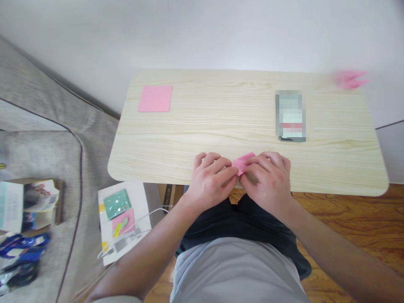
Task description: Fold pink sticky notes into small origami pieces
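Between my two hands, close to the table's front edge, is a small pink piece of folded paper point(241, 164). My left hand point(212, 179) pinches its left end, with thumb and forefinger pressed together. The fingers of my right hand point(269, 179) close on its right side and hide part of it. On the far left of the table lies a flat square stack of pink paper point(155, 99). A pink folded paper shape point(352, 79), blurred, sits at the far right corner.
A phone point(291, 115) with a pixelated screen lies right of centre on the pale wooden table point(205, 122). Lower left, a white box top point(139, 193) carries a green packet point(116, 204), pink paper and a white cable. A grey sofa point(94, 139) stands at the left.
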Available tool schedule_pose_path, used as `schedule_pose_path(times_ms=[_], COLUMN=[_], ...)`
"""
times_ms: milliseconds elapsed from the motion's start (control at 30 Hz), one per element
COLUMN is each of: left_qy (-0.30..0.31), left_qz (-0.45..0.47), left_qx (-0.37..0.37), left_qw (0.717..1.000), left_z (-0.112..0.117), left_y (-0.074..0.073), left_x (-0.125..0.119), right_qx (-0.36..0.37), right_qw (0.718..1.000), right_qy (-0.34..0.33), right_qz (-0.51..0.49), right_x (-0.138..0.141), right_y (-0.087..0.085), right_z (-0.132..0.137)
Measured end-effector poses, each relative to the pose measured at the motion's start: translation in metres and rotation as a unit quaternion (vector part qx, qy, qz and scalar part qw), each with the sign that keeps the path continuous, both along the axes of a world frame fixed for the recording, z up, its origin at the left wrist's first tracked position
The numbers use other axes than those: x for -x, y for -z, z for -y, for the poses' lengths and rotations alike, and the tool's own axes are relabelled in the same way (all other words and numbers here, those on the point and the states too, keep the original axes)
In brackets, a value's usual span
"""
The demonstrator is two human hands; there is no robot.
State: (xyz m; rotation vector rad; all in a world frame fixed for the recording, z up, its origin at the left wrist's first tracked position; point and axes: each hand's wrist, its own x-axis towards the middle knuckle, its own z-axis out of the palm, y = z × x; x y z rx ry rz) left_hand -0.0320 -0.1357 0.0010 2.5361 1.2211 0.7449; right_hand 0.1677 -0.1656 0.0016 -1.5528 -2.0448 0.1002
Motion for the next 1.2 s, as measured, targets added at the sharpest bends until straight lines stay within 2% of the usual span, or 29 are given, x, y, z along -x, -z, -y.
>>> schedule_pose_path(times_ms=[233,367,633,800,967,1200], left_qy=[0.012,0.0,-0.03,-0.036,-0.067,-0.098], left_qz=[0.012,0.021,0.021,0.028,0.031,0.035], left_qx=[-0.002,0.01,0.016,0.034,0.066,0.085], left_qw=[1.0,1.0,0.999,0.998,0.995,0.991], left_z=[-0.009,-0.014,-0.004,-0.002,-0.001,-0.003], left_y=[0.003,0.004,0.002,0.005,0.002,-0.001], left_x=[0.016,0.024,0.019,0.021,0.018,0.012], right_qx=[0.014,-0.001,0.015,0.049,0.062,0.057], right_qw=[0.999,0.998,0.998,0.996,0.997,0.998], right_qy=[-0.052,-0.058,-0.055,-0.069,-0.052,0.014], right_qz=[0.006,0.007,0.01,0.002,-0.022,-0.015], right_x=[-0.008,-0.015,-0.01,-0.023,-0.033,-0.026], right_y=[0.0,0.003,0.002,0.002,0.005,0.006], right_z=[-0.002,-0.004,-0.004,-0.012,-0.016,-0.014])
